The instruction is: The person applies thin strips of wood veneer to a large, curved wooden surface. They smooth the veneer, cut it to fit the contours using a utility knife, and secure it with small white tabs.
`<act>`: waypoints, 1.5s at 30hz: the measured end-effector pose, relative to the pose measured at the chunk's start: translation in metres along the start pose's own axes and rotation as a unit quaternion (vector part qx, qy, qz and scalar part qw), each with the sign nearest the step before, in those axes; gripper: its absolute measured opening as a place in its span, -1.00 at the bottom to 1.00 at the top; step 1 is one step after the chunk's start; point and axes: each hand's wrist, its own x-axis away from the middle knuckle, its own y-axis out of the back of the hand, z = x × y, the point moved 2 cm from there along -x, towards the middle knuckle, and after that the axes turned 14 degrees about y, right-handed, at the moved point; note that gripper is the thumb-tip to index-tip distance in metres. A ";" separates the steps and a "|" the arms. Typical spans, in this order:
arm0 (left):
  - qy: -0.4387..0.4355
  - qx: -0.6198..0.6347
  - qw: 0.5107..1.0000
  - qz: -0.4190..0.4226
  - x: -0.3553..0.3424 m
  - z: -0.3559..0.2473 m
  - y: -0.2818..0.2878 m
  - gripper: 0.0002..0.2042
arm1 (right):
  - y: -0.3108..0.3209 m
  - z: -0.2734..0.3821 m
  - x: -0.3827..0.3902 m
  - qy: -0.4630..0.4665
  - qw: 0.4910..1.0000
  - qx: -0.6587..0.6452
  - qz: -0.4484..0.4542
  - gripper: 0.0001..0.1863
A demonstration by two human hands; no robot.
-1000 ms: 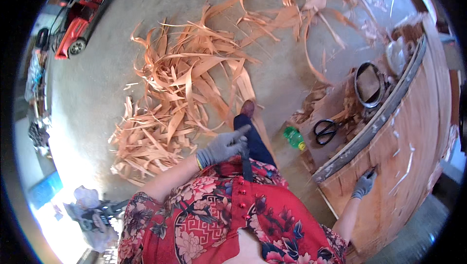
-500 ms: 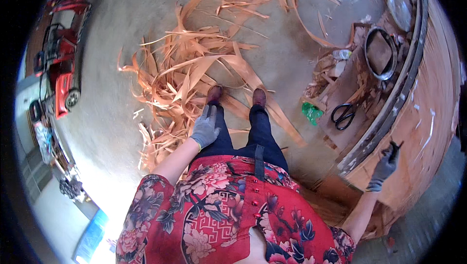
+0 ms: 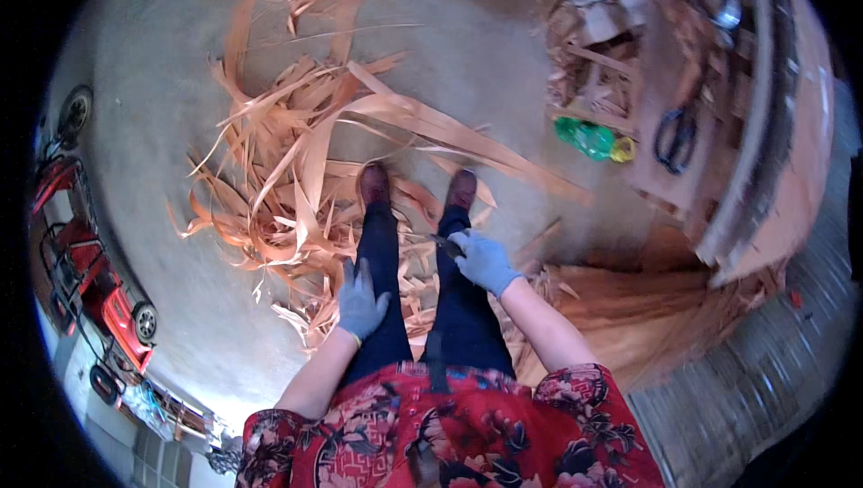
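Note:
My left hand [image 3: 361,304], in a grey work glove, hovers by my left thigh with its fingers spread and holds nothing. In front of my right leg, my gloved right hand [image 3: 484,261] is closed round a small dark knife-like tool [image 3: 447,244], its thin tip pointing left. The fingers hide most of its handle. Long strips of orange-brown wood veneer [image 3: 301,173] lie in a tangled heap around my feet and to the left. One broad strip [image 3: 458,136] arches across beyond my shoes.
At the right stands a workbench with a pale curved edge [image 3: 751,164]. Beside it are black-handled scissors [image 3: 674,139], a green plastic wrapper [image 3: 584,138] and wood scraps. Stacked brown sheets [image 3: 629,308] lie at the lower right. A red vehicle [image 3: 117,313] stands far left.
My right hand has swung from over the bench at the right to in front of my legs, still with the dark tool. My left hand has dropped slightly. The view has turned.

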 end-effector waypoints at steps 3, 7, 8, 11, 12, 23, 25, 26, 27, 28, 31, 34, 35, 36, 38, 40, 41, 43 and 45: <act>-0.005 -0.018 1.000 -0.008 -0.015 -0.013 -0.009 -0.28 | -0.016 -0.047 -0.085 -0.002 0.999 0.021 -0.031 -0.71; 0.019 0.006 1.000 0.000 -0.027 -0.018 -0.004 -0.33 | -0.032 -0.106 -0.203 0.023 0.994 0.073 -0.080 -0.78; 0.023 0.011 1.000 -0.001 -0.031 -0.018 -0.001 -0.33 | -0.029 -0.118 -0.228 0.022 0.992 0.089 -0.088 -0.78; 0.037 0.017 0.999 0.004 -0.041 -0.015 0.004 -0.37 | -0.029 -0.161 -0.315 -0.022 0.992 0.095 -0.076 -0.78; 0.045 0.020 0.999 0.014 -0.042 -0.014 0.006 -0.37 | -0.026 -0.174 -0.339 -0.030 0.994 0.078 -0.072 -0.76; 0.055 0.050 0.997 0.013 -0.045 -0.013 0.000 -0.37 | -0.095 -0.207 -0.353 -0.010 0.988 0.123 -0.090 -0.55; 0.050 0.057 0.997 0.012 -0.043 -0.015 -0.004 -0.38 | -0.083 -0.188 -0.339 -0.010 0.988 0.105 -0.109 -0.56; 0.041 0.058 0.997 0.010 -0.044 -0.016 -0.005 -0.38 | -0.076 -0.191 -0.334 -0.013 0.988 0.095 -0.125 -0.56; 0.036 0.056 0.998 0.012 -0.045 -0.018 -0.004 -0.39 | -0.067 -0.195 -0.332 -0.014 0.988 0.062 -0.142 -0.58; 0.030 0.054 0.998 0.015 -0.045 -0.020 -0.003 -0.39 | -0.058 -0.200 -0.334 -0.039 0.983 0.027 -0.178 -0.61; 0.024 0.029 0.999 0.020 -0.047 -0.025 0.001 -0.39 | -0.026 -0.224 -0.347 -0.068 0.961 -0.044 -0.265 -0.65; -0.008 0.045 0.999 0.003 -0.044 -0.021 -0.006 -0.29 | -0.040 -0.264 -0.384 -0.147 0.951 0.018 -0.271 -0.64; 0.028 0.000 1.000 0.008 -0.044 -0.029 -0.004 -0.29 | -0.040 -0.239 -0.388 -0.146 0.967 0.016 -0.209 -0.60; 0.024 -0.022 0.999 0.002 -0.045 -0.029 -0.007 -0.28 | -0.041 -0.224 -0.383 -0.193 0.961 0.028 -0.198 -0.59; 0.006 -0.030 0.999 -0.014 -0.048 -0.031 -0.010 -0.28 | -0.062 -0.227 -0.376 -0.246 0.947 0.058 -0.200 -0.59; 0.002 -0.045 0.999 -0.011 -0.054 -0.027 -0.013 -0.28 | -0.099 -0.256 -0.375 -0.252 0.937 0.100 -0.222 -0.60; -0.016 -0.037 0.999 -0.026 -0.057 -0.028 -0.009 -0.30 | -0.103 -0.259 -0.370 -0.246 0.944 0.081 -0.206 -0.64; -0.027 -0.041 0.998 -0.032 -0.060 -0.026 -0.011 -0.31 | -0.103 -0.262 -0.362 -0.227 0.957 0.046 -0.177 -0.71; -0.032 -0.031 0.998 -0.033 -0.059 -0.031 -0.007 -0.31 | -0.098 -0.255 -0.350 -0.218 0.958 0.044 -0.179 -0.77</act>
